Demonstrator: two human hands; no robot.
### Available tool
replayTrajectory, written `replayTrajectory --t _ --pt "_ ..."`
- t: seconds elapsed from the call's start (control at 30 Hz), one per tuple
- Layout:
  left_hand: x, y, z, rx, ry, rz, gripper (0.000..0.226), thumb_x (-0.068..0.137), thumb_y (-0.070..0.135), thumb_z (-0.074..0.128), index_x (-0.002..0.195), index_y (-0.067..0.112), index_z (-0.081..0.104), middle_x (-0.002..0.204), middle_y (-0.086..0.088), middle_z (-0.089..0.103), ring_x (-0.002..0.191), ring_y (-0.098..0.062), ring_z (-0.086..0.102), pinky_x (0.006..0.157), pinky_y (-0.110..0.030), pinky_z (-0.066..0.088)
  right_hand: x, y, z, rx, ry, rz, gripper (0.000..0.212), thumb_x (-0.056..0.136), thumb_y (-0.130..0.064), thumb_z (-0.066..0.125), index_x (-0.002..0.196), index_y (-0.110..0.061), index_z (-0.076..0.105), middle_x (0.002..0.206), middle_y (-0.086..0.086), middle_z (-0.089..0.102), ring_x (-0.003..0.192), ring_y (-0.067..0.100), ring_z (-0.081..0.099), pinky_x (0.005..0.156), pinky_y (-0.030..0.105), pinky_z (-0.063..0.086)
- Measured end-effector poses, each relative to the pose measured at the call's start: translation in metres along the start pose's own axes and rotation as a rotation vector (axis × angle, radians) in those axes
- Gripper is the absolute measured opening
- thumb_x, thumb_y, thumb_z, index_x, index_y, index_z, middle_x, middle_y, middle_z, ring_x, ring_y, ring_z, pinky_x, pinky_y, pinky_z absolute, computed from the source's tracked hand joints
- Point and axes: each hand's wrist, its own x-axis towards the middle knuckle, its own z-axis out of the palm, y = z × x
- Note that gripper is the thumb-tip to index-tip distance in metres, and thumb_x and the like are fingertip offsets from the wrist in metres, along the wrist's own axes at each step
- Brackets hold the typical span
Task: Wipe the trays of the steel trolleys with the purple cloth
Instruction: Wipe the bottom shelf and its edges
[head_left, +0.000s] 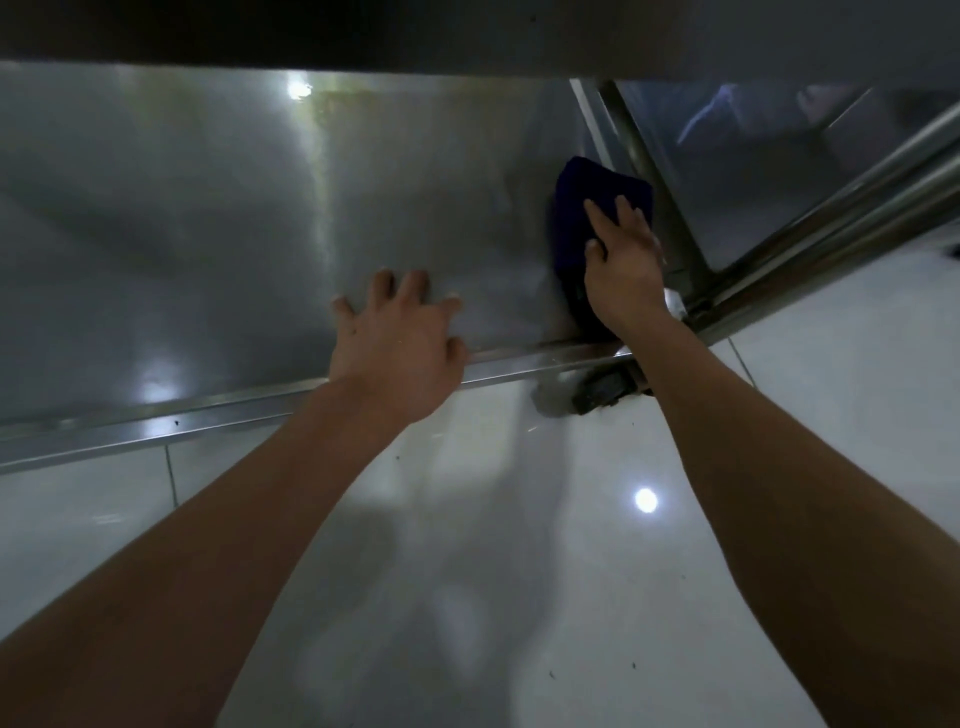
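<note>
Purple cloth (587, 208) under right hand (621, 265).

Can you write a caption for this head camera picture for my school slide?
Right hand presses the purple cloth onto a steel trolley tray; left hand rests flat beside it.

Glossy white floor tiles (519, 571) fill the near half of the view, grey grout lines (170, 475) crossing them. A round ceiling-light reflection (645, 500) glares off the tile at the right, and a few dark specks (550, 675) dot the floor nearby.
</note>
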Motion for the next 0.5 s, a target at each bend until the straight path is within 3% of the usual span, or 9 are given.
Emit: replayTrajectory --t 0.2,0.37,0.5 --pt "-0.005 -0.015 0.002 -0.017 0.051 0.057 0.046 0.091 0.051 0.047 0.135 0.037 0.051 0.143 0.001 0.045 0.134 -0.027 0.037 0.1 -0.054 0.038 0.0 -0.017 0.006 0.033 -0.03 0.018 0.05 0.106 -0.026 0.032 0.156 -0.028 0.027 0.165 0.01 0.012 0.151 0.03 0.014 0.122 0.044 0.016" --pt "-0.022 -0.051 -0.003 -0.16 0.143 0.05 0.042 0.088 0.031 0.055 0.128 0.022 0.063 0.142 -0.007 0.051 0.134 -0.029 0.041 0.098 -0.048 0.039 0.007 -0.058 0.022 0.03 -0.072 -0.017 0.05 0.107 -0.03 0.028 0.157 -0.03 0.022 0.166 0.009 0.008 0.152 0.029 0.009 0.123 0.044 0.012" --pt "-0.045 -0.094 -0.006 -0.125 0.2 -0.033 0.036 0.09 0.029 0.057 0.123 0.018 0.066 0.136 -0.007 0.055 0.132 -0.03 0.043 0.1 -0.048 0.038 0.012 -0.11 0.039 0.018 -0.094 -0.081 0.051 0.107 -0.031 0.028 0.157 -0.028 0.023 0.166 0.011 0.009 0.152 0.031 0.01 0.122 0.046 0.011"
